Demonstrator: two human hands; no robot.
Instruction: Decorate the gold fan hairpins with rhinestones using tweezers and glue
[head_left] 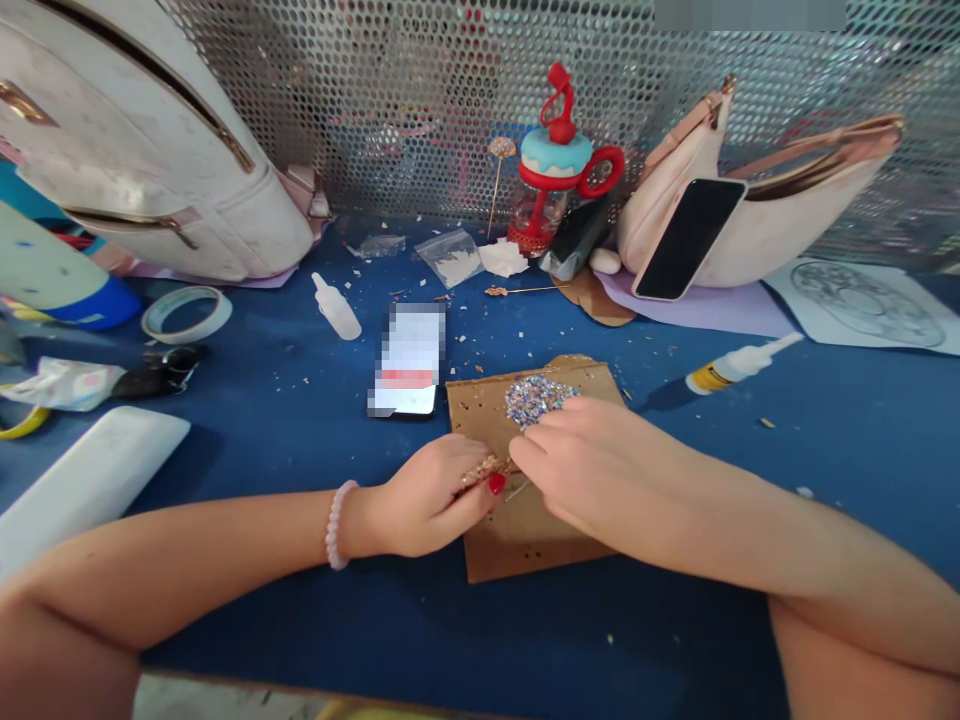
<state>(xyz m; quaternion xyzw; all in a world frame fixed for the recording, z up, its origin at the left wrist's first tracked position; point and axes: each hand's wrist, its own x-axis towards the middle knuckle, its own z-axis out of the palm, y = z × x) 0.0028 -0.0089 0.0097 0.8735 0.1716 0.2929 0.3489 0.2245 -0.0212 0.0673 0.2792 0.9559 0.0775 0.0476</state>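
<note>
Two bare hands met above a cardboard sheet [540, 540] at the near middle of the table. The left hand [427, 500], its forearm slanting up from the near left, pinched a gold ornament [482, 469] between thumb and fingers. The right hand [589, 460] reached from the near right, knuckles up, fingers curled; what it gripped, if anything, could not be told. The ornament's long axis ran left to right, its right end tilted slightly farther, toward the right fingertips, just nearer than the glittering beads [534, 400].
</note>
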